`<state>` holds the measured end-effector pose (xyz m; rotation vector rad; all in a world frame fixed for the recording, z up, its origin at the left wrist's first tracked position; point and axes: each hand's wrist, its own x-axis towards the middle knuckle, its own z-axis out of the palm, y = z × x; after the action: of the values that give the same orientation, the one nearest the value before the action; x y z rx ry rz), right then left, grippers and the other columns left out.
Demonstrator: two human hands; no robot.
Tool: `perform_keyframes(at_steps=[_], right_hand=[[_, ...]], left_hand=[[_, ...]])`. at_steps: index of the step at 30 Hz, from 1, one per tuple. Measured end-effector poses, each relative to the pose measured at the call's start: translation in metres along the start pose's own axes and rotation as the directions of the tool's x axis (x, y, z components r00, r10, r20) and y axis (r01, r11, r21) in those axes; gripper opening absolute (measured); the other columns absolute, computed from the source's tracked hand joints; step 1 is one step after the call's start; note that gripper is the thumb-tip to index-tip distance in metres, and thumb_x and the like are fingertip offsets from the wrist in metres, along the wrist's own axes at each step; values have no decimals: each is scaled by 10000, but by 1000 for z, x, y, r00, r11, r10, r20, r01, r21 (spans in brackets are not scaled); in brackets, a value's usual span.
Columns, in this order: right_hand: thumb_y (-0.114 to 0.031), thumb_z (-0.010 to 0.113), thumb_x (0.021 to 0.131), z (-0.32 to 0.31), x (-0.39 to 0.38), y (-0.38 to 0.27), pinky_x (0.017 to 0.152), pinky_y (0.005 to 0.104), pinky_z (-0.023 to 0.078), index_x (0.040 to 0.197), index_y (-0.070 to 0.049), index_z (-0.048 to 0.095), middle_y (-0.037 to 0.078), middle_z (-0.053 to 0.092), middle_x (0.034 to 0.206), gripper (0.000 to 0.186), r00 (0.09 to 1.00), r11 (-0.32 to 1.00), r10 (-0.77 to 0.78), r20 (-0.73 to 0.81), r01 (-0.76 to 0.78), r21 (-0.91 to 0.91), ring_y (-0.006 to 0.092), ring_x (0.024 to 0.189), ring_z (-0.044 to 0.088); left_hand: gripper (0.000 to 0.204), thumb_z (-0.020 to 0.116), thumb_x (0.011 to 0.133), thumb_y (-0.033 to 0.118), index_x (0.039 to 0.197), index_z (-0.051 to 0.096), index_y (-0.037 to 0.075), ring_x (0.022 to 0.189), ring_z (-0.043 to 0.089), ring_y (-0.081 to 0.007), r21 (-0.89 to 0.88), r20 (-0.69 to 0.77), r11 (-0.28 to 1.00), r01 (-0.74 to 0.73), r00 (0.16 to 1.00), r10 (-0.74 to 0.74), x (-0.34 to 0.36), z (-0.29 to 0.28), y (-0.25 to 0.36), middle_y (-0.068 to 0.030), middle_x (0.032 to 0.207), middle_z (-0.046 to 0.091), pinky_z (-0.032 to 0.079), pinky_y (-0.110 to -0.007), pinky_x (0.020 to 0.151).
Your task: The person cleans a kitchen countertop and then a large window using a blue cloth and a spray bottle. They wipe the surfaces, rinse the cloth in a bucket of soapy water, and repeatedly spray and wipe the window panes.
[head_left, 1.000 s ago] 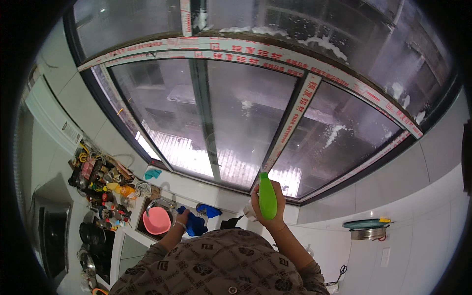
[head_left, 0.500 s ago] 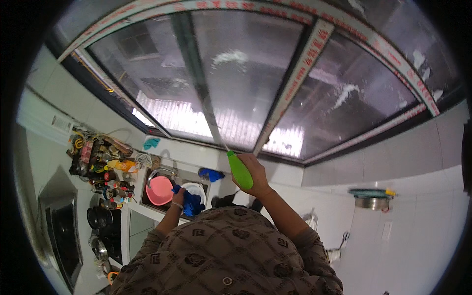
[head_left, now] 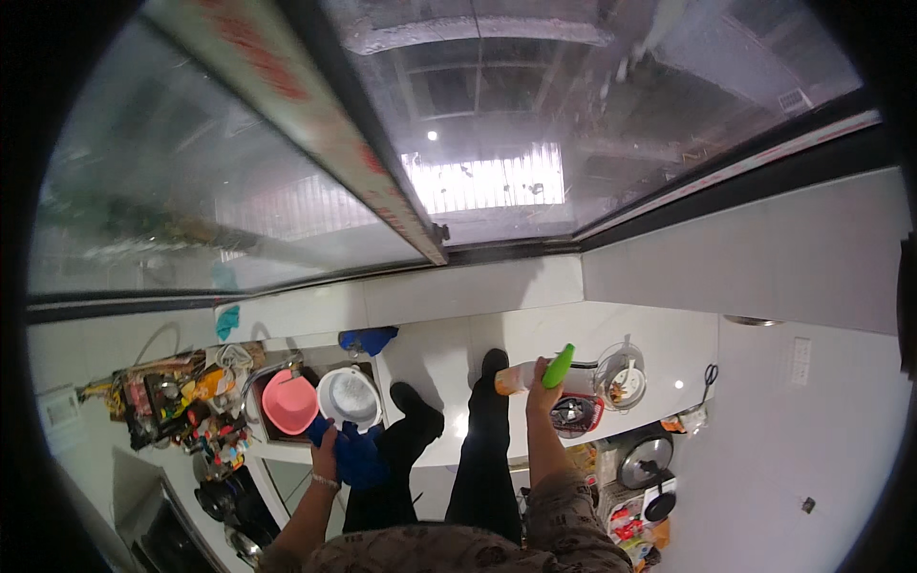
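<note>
Green-topped spray bottle (head_left: 559,365) grasped in right hand (head_left: 545,378), now drawn away from window (head_left: 535,124); spraying seemingly paused. Blue cloth (head_left: 361,458) clutched by left hand (head_left: 327,451), pink basin (head_left: 289,401) just beyond it.

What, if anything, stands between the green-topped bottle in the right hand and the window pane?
Nothing visible does. The right hand holds the green-topped bottle with open space toward the window pane; the white ledge appears to lie below that path.
</note>
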<state>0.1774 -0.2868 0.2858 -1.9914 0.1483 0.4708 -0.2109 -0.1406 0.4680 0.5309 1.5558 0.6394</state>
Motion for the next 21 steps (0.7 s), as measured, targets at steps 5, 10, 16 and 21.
perform_keyframes(at_steps=[5,10,16,21], right_hand=[[-321,701,753,38,104,103,713,326,468,965,30,544,108,580,903,439,916,998,-61,-396,50,-37,192,787,552],[-299,717,732,58,170,169,790,347,444,1046,43,537,153,572,971,498,877,971,-193,-441,104,-217,244,877,556],[-189,713,700,75,161,178,906,398,395,1239,-6,408,217,509,1121,646,954,978,14,-298,-75,-195,361,1032,497],[-286,549,787,39,119,187,844,429,426,1097,-3,507,203,550,1092,422,943,653,235,238,28,-757,334,989,540]], left_hand=[[426,608,790,242,1144,465,54,720,538,-138,62,131,997,37,990,-45,36,47,-37,-55,796,557,450,-258,682],[432,601,788,260,1137,441,63,715,540,-167,67,69,984,162,984,-167,47,75,-68,-85,779,559,470,-291,683],[436,588,814,269,1174,431,79,728,554,-165,133,126,973,190,970,-207,44,76,-59,-58,803,563,484,-313,680],[375,570,835,235,1154,451,79,742,553,-174,57,183,990,125,974,-134,17,89,-22,-57,828,561,477,-309,690]])
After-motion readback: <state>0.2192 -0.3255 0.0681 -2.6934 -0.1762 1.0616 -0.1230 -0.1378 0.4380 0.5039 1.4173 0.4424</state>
